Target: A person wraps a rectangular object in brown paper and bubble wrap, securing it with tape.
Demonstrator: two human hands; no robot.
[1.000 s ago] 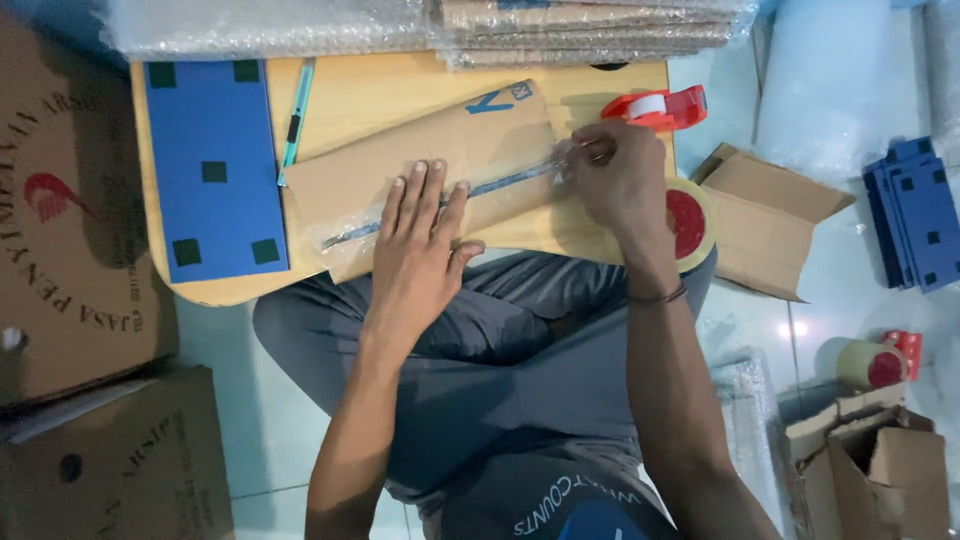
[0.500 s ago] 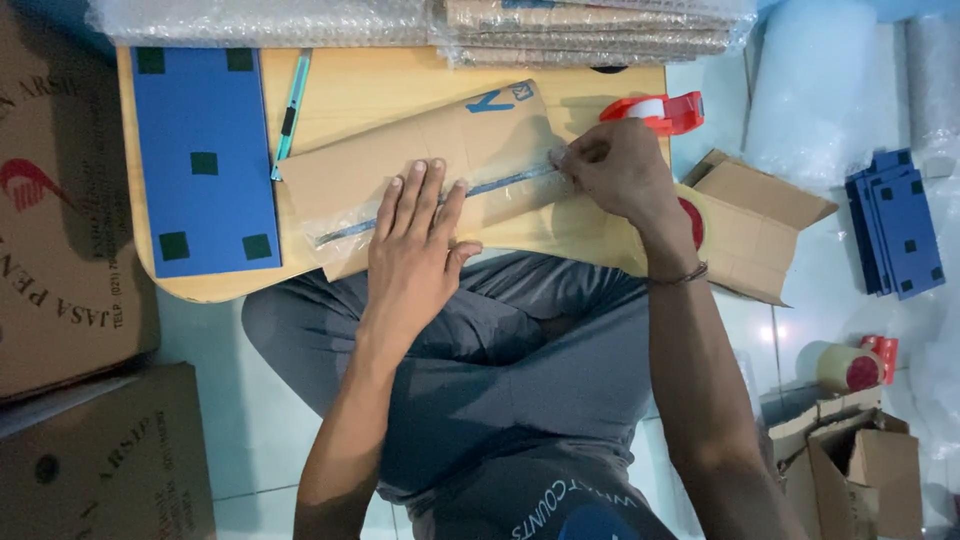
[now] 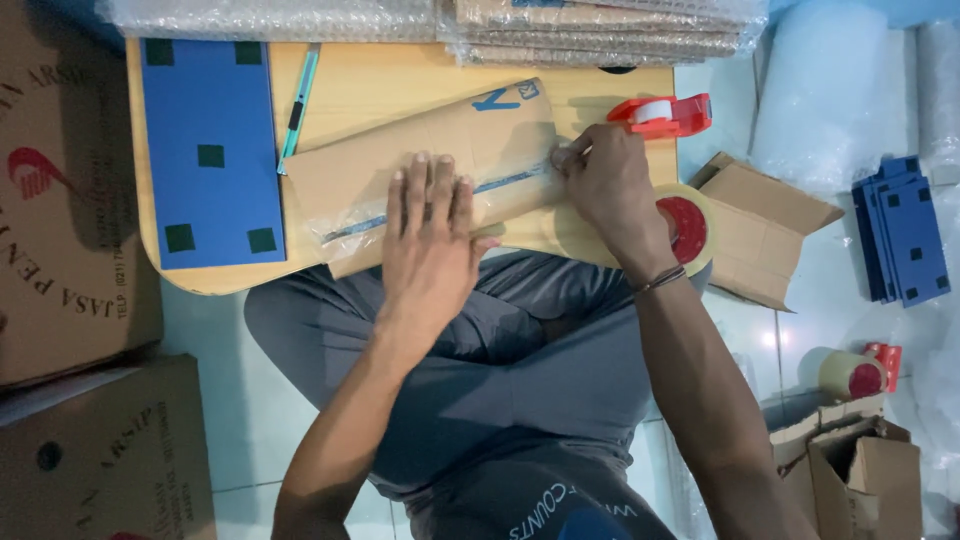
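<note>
The cardboard parcel (image 3: 440,165) lies tilted on the low wooden table (image 3: 390,85), its left end just beside the blue board (image 3: 210,150) and its right end near the table's right edge. A strip of clear tape runs along its length. The left hand (image 3: 430,235) lies flat on the parcel, fingers spread, holding nothing, with the palm hanging over the table's near edge above the lap. The right hand (image 3: 610,185) is at the parcel's right end, fingertips pinched narrow at the tape; what lies between them cannot be made out. Just beyond it sits a red tape dispenser (image 3: 662,113), and a tape roll (image 3: 690,228) shows under the wrist. A teal cutter (image 3: 298,105) lies between board and parcel. Bubble-wrapped stacks (image 3: 600,30) line the far edge; bare tabletop shows between them and the parcel.
</note>
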